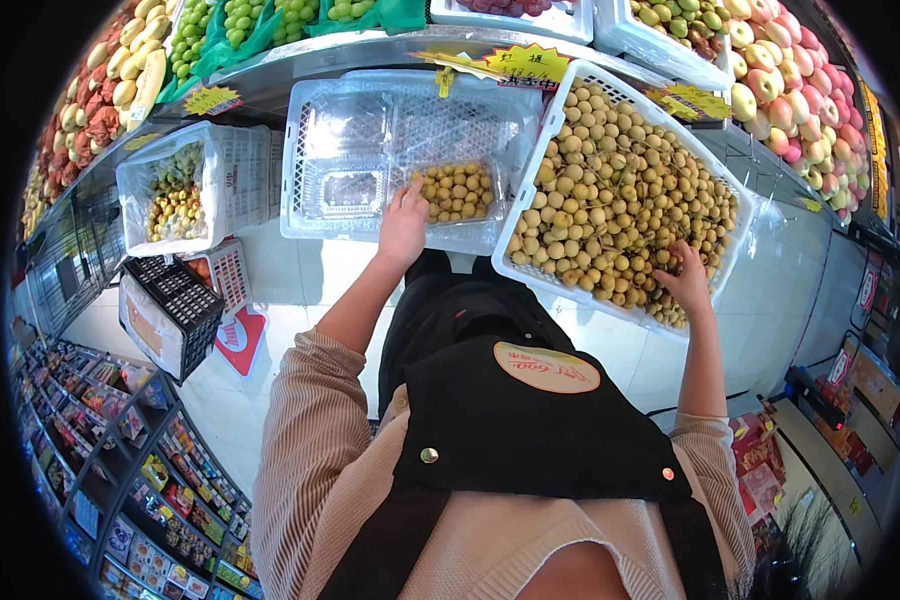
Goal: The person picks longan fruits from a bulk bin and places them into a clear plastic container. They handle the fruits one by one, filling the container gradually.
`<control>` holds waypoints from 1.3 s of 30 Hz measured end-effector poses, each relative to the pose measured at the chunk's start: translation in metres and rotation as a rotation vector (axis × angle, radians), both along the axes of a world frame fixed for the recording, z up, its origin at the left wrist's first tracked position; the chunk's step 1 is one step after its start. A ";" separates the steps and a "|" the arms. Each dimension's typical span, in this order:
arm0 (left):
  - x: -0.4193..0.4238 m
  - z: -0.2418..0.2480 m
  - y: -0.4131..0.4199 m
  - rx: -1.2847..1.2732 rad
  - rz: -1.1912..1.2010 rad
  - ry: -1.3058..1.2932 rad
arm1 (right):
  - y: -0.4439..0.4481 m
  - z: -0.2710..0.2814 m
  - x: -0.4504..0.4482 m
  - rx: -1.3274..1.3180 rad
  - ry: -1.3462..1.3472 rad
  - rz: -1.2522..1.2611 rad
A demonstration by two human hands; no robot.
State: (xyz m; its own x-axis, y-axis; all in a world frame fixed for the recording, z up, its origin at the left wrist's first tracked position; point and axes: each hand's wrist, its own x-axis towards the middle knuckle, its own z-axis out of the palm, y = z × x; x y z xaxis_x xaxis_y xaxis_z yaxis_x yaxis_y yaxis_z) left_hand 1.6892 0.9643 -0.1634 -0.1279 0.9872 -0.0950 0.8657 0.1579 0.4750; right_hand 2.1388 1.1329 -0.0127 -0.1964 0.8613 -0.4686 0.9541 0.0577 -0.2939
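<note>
My left hand (405, 223) rests at the left edge of a clear plastic container holding longans (456, 193); its fingertips touch the fruit or the rim. Another clear plastic clamshell container (343, 187) lies just left of it, inside the shallow white plastic crate (294, 165). At the right, my right hand (684, 279) reaches down onto the pile of longans (607, 187) in a large white perforated crate (523, 202). Its thumb and fingers are spread around fruit near the lower right side; whether it grips any cannot be told.
Above the crates runs a metal-edged display shelf (307, 56) with green grapes (244, 19), apples (787, 82) and yellow price signs (529, 61). A white crate of fruit (210, 187) and a black crate (187, 307) stand at left. Metal hooks stick out at the right.
</note>
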 end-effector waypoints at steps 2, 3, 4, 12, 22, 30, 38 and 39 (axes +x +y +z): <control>0.005 -0.002 -0.002 0.034 0.035 0.015 | -0.001 -0.003 0.002 0.020 0.028 -0.005; 0.006 -0.002 -0.003 0.047 0.060 -0.010 | -0.002 -0.005 0.002 0.032 0.060 -0.014; 0.007 -0.002 -0.003 0.060 0.085 -0.036 | -0.003 -0.006 0.003 0.043 0.091 -0.022; 0.016 -0.003 -0.008 0.085 0.541 -0.409 | -0.001 -0.006 0.004 0.001 0.069 -0.061; -0.015 0.028 0.021 0.178 0.749 -0.622 | -0.006 -0.004 -0.004 -0.060 -0.024 -0.029; -0.136 -0.029 -0.025 0.044 0.979 0.256 | -0.010 -0.010 0.002 -0.121 0.013 -0.133; -0.162 -0.013 -0.042 -0.086 0.852 0.079 | -0.023 -0.016 0.002 -0.034 0.077 -0.197; -0.160 -0.011 -0.037 -0.089 0.837 0.108 | -0.024 -0.015 0.004 -0.024 0.072 -0.216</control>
